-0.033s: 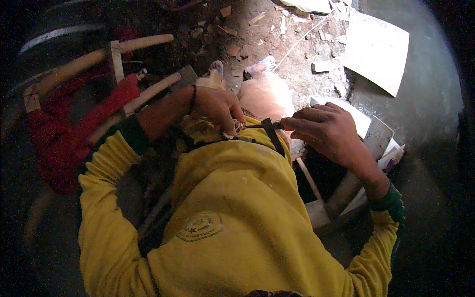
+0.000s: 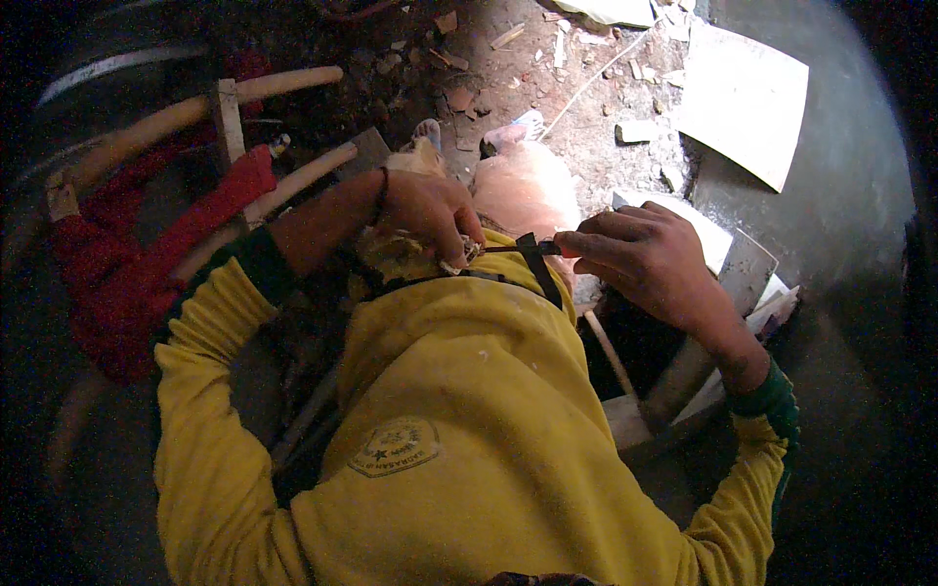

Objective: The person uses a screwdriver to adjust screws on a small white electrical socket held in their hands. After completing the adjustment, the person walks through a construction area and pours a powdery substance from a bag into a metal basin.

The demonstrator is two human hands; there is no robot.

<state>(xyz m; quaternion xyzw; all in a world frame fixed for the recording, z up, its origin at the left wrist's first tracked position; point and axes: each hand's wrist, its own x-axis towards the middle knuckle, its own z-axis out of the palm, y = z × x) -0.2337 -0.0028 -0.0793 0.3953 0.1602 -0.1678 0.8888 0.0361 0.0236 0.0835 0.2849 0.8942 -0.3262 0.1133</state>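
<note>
At my lap, my left hand (image 2: 427, 217) is closed with its fingertips pinching a small whitish piece (image 2: 457, 262), too small to name and partly covered by the fingers. My right hand (image 2: 647, 256) grips the dark and red handle of a thin screwdriver (image 2: 508, 249) between thumb and fingers. The shaft points left, and its tip meets the piece at my left fingertips. A black strap (image 2: 542, 269) hangs over the yellow shirt (image 2: 469, 381) just below the shaft.
Left of my arm lie wooden poles (image 2: 156, 132) and a dark red cloth (image 2: 117, 283). Wooden boards (image 2: 625, 420) are by my right forearm. Ahead, rubble (image 2: 557, 59) covers the lit ground, and a white panel (image 2: 745, 103) lies at the far right.
</note>
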